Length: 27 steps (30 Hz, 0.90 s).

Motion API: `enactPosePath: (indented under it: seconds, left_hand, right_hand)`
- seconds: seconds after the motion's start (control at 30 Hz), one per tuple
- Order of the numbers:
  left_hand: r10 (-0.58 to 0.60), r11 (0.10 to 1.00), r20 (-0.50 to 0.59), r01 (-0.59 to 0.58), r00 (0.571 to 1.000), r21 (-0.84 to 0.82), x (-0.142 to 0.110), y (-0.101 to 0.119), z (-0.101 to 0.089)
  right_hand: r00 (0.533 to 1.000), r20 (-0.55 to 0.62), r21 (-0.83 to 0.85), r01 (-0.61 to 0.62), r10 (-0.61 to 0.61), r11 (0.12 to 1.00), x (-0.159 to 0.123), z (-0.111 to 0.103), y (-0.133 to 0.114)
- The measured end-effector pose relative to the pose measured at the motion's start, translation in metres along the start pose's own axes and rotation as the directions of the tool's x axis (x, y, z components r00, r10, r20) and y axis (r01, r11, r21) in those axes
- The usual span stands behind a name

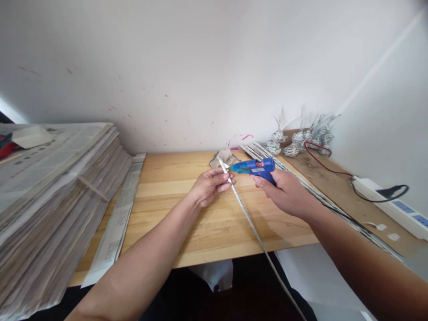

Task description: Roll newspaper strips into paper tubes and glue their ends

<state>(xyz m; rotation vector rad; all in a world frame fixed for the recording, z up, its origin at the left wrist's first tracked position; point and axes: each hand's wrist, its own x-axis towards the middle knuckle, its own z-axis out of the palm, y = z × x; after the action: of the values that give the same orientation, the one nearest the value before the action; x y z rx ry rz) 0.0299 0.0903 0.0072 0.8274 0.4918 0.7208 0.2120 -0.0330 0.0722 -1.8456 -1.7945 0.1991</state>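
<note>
My left hand is closed in a pinch on a long thin rolled newspaper stick, near its far end. The stick slants from the wooden table down past its front edge toward me. My right hand grips a blue hot glue gun by the handle. The gun's nozzle points left and meets the stick's far end just above my left fingers. A crumpled grey rag lies right behind the stick's tip.
A tall stack of newspapers fills the left side, with a folded strip beside it. Several rolled paper sticks and small woven paper pieces lie at the back right. A white power strip with cords sits on the right.
</note>
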Motion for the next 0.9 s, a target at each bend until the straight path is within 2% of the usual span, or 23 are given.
enactPosePath:
  seconds: [0.37,0.67,0.9]
  left_hand:
    - [-0.034,0.999,-0.002,0.034,0.999,-0.006,-0.001,0.002,0.002]
    - [-0.026,1.0,0.001,0.026,1.0,0.012,-0.002,0.002,0.002]
    - [-0.028,1.0,-0.003,0.028,1.0,0.0,0.0,0.002,-0.001]
  right_hand:
    - [0.999,-0.012,0.02,-0.03,0.03,0.999,0.003,0.0,-0.002]
    - [1.0,-0.018,-0.035,0.0,0.0,0.999,0.001,-0.001,-0.002]
    - [0.997,-0.072,0.054,-0.009,0.013,0.999,-0.007,-0.009,0.004]
